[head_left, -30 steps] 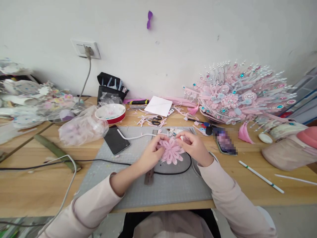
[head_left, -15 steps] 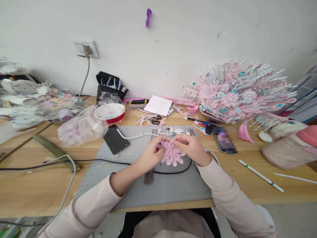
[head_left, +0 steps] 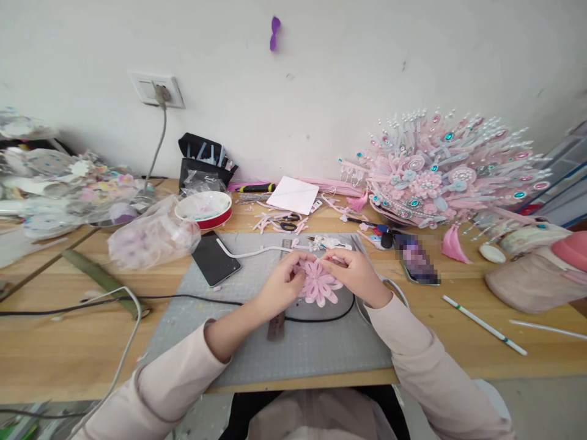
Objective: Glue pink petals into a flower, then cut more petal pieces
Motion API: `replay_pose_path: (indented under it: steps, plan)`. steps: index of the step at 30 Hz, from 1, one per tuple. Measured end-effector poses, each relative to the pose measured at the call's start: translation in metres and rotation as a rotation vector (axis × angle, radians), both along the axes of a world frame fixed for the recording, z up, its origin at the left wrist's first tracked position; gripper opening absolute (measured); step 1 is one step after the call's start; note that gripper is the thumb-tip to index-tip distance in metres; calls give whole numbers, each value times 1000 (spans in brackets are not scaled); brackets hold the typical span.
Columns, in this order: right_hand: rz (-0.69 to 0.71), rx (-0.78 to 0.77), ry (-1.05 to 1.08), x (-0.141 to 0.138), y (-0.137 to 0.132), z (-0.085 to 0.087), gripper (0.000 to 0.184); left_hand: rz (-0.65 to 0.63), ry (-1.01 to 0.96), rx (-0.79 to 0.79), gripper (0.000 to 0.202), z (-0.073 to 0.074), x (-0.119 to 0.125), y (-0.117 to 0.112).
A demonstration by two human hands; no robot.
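A pink craft flower [head_left: 320, 283] with several looped petals is held above the grey cutting mat [head_left: 220, 354]. My left hand [head_left: 285, 282] pinches its left side, fingers closed on the petals. At its upper right, my right hand [head_left: 353, 272] is closed with thumb and forefinger at the flower's edge; the fingertips partly hide what they grip. Below the flower, a metal ruler [head_left: 276, 327] lies on the mat, partly covered by my left hand. Just beyond my hands is a small cluster of white and pink pieces [head_left: 328, 243].
A black phone [head_left: 214, 259] lies to the left, near a red-rimmed white bowl [head_left: 224, 217]. Scissors [head_left: 288, 225] and pink scraps sit behind. A large beaded pink headdress [head_left: 440, 177] stands at the right, with another phone [head_left: 418, 260] before it. A black cable [head_left: 202, 297] crosses the mat.
The pink flower has turned and tilted slightly between my fingers. Both hands stay in nearly the same place.
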State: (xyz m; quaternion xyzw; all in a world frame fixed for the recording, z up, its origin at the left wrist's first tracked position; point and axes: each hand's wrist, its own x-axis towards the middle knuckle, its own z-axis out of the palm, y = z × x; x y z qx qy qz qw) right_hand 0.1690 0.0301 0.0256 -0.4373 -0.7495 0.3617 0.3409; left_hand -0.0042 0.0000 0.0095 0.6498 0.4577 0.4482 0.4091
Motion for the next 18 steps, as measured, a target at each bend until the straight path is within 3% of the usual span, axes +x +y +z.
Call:
replay_pose_path:
  steps: [8,13,18]
  plan:
    - [-218,-28,396,4,6,2,28,51,-6,-4,33,-6,-4,5]
    - [-239,-95,619,4,9,2,34,67,-5,-15,32,-5,-4,4]
    - [-214,-187,660,4,8,5,27,80,-2,-10,28,-3,-3,3]
